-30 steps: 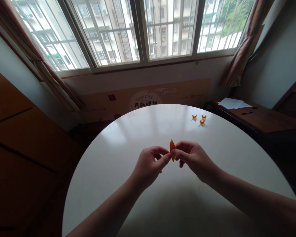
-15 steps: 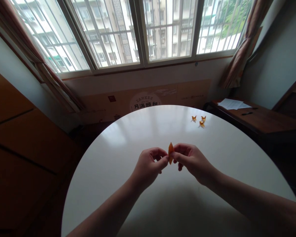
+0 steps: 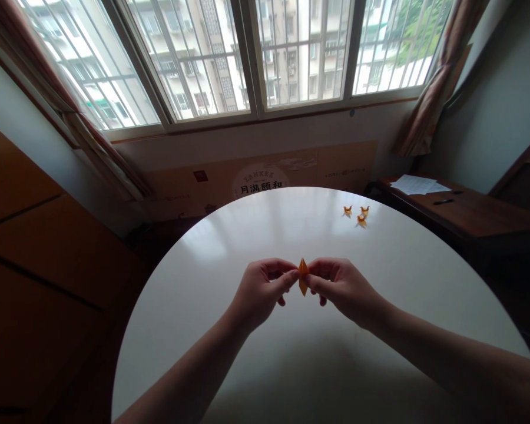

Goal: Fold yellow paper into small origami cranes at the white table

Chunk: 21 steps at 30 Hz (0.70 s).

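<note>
A small orange folded paper piece [image 3: 303,285], diamond-shaped with pointed ends, is held upright above the middle of the table. My left hand [image 3: 265,288] pinches its left edge between thumb and forefinger. From the other side my right hand [image 3: 338,282] grips it, the thumb lying across its front. The fingers partly cover its middle. Farther back on the right stand three small orange paper birds: one at the left [image 3: 347,210], one at the right [image 3: 364,211] and one in front [image 3: 361,221].
The round white table [image 3: 194,330] has its curved far edge near a cardboard panel [image 3: 221,171] under the window. At the right a brown wooden desk [image 3: 481,206] carries white papers [image 3: 417,184] and a dark pen [image 3: 443,202]. An orange-brown cabinet [image 3: 35,253] stands at the left.
My left hand has shifted slightly left and up along the folded paper's edge. The paper has turned a little and shows more of its width. The paper birds stay put.
</note>
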Each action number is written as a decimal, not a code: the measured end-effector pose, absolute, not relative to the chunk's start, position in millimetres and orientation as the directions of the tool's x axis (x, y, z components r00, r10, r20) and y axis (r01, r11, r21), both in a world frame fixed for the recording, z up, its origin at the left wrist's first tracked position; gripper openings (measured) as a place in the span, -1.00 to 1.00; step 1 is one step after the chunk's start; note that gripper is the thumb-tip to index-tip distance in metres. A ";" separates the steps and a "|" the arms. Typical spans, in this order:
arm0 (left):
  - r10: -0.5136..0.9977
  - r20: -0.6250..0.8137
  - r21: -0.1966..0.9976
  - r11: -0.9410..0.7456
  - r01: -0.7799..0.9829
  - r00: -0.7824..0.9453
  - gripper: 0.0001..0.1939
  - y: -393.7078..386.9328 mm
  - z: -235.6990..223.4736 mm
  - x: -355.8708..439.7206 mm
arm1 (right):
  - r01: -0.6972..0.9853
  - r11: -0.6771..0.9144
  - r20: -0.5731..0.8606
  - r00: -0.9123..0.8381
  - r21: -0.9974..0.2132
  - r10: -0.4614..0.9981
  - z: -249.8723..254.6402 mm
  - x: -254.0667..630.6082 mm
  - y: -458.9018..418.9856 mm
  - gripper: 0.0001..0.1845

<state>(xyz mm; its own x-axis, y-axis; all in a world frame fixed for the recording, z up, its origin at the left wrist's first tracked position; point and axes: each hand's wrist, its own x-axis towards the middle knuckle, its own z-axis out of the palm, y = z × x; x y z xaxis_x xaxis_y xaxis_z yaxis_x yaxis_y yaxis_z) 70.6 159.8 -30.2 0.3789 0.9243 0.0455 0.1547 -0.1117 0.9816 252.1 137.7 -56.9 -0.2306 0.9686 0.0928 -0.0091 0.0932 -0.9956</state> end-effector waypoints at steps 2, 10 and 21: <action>0.918 0.037 0.984 -0.103 0.147 0.395 -0.73 160.6 -30.8 70.1 | 0.012 0.103 0.097 -0.244 -0.995 0.965 -56.0 252.8 137.2 -0.76; 0.917 0.009 0.987 -0.072 0.142 0.400 -0.75 161.1 -31.3 70.2 | 0.048 0.134 0.118 -0.253 -0.990 0.960 -55.8 253.9 138.0 -0.76; 0.947 0.112 0.961 -0.181 0.210 0.300 -0.76 151.8 -33.5 76.1 | 0.057 0.135 0.117 -0.244 -0.989 0.963 -55.8 250.8 136.4 -0.81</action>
